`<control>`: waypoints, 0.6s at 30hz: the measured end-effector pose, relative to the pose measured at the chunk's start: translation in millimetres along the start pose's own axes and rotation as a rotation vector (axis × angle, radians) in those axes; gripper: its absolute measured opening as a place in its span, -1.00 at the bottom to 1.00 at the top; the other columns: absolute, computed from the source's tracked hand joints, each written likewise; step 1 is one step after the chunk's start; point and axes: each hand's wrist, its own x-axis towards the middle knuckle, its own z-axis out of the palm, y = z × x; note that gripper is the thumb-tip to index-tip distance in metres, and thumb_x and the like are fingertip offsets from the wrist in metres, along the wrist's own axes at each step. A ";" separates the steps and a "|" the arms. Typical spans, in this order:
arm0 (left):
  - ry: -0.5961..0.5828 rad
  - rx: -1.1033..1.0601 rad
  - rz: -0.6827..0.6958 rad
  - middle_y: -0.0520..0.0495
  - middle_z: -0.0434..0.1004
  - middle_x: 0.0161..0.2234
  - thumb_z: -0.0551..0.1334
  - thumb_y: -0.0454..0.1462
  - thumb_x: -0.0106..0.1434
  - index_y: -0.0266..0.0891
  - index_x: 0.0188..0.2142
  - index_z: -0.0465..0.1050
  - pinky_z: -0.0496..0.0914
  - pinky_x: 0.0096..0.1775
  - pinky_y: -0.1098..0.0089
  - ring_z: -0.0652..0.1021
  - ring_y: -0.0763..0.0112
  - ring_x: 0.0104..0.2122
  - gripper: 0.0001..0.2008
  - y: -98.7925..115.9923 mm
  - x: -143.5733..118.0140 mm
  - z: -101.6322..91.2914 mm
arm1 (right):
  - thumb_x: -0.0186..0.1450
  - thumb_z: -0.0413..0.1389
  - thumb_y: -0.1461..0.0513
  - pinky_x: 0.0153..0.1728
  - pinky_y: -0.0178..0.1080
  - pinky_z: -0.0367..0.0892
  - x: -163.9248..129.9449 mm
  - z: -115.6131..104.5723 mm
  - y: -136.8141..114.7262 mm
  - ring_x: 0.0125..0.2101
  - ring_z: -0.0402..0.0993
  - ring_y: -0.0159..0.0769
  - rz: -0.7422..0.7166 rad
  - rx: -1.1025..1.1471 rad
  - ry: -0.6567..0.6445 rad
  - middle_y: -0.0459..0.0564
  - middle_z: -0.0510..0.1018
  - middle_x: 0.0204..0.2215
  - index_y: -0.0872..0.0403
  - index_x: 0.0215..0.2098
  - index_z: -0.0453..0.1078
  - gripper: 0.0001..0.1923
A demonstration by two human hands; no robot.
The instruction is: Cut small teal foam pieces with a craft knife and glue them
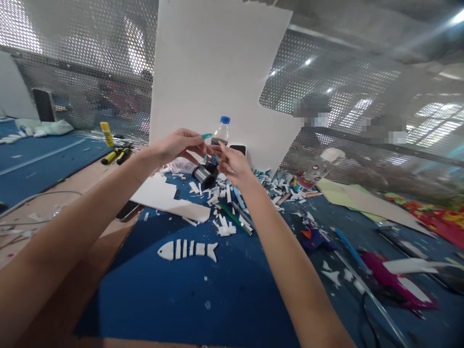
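Both my hands are raised over the far side of the blue mat [203, 309], fingertips close together in front of a bottle. Between the fingers of my left hand [184, 145] is a small teal piece [206, 136], its pointed end showing past the fingertips. My right hand [232, 162] has its fingers curled in a pinch beside it; what they hold, if anything, is too small to make out. On the mat below lies a white fish shape [186, 249] in separate segments, with head at left and tail at right.
A blue-capped bottle [222, 131] and a dark metallic cylinder [204, 176] stand behind white foam scraps [225, 226]. A cut white sheet [174, 200] lies at left. Yellow-handled pliers [118, 154] and a glue stick [107, 134] are farther left. A magenta tool [395, 280] rests at right.
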 end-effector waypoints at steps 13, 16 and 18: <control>0.147 0.425 0.294 -0.07 0.32 -0.31 0.08 -0.23 0.23 -0.30 -0.59 0.33 0.20 -0.05 0.31 0.37 0.38 -0.20 -0.70 -8.7 11.4 2.2 | 0.24 -0.06 -0.17 -0.71 -0.36 -0.18 -9.0 2.4 0.5 -0.77 -0.14 -0.66 -0.072 -0.079 -0.566 0.13 0.58 -0.34 0.17 -0.29 0.44 -0.42; 0.134 0.389 0.267 -0.07 0.34 -0.28 0.07 -0.19 0.24 -0.29 -0.58 0.31 0.22 -0.09 0.34 0.38 0.41 -0.24 -0.69 -11.0 11.6 2.9 | 0.16 0.19 0.02 -0.72 -0.38 -0.18 -8.1 4.8 3.3 -0.75 -0.12 -0.66 -0.082 -0.156 -0.504 0.07 0.59 -0.40 0.18 -0.37 0.43 -0.65; 0.155 0.397 0.249 -0.06 0.36 -0.28 0.07 -0.18 0.23 -0.29 -0.58 0.29 0.21 -0.08 0.34 0.38 0.42 -0.25 -0.69 -11.4 11.4 3.5 | 0.16 0.21 0.07 -0.74 -0.39 -0.18 -6.2 6.0 5.5 -0.75 -0.11 -0.64 -0.079 -0.182 -0.460 0.03 0.58 -0.47 0.18 -0.42 0.43 -0.71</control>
